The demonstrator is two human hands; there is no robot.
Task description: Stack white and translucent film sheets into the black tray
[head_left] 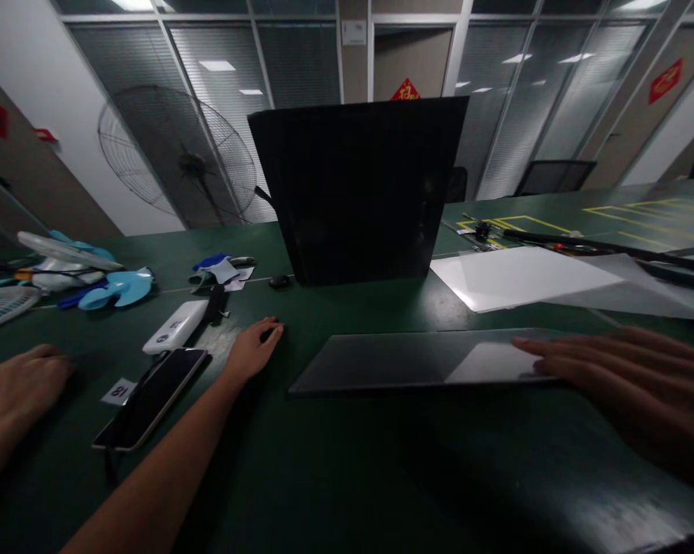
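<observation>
A thin dark glossy panel (393, 360) lies in front of me and reflects something white. My right hand (629, 377) is at its right end, with long outstretched fingers over the surface; the thumb is hidden. To the left of the panel, my left hand (253, 352) rests on the green table (324, 477). Its thumb and index fingertips come close together around something small and dark that I cannot make out. Beyond the panel stands a big black upright board or box (358, 192), with a small black object (278, 282) by its lower left corner.
At the far left is another person's hand (27, 381). Nearby lie a phone (156, 400), a numbered label (119, 392) and a white power bank (177, 325). Blue fan blades (119, 288) sit farther back. White sheets (514, 277) and black rods (612, 246) are on the right.
</observation>
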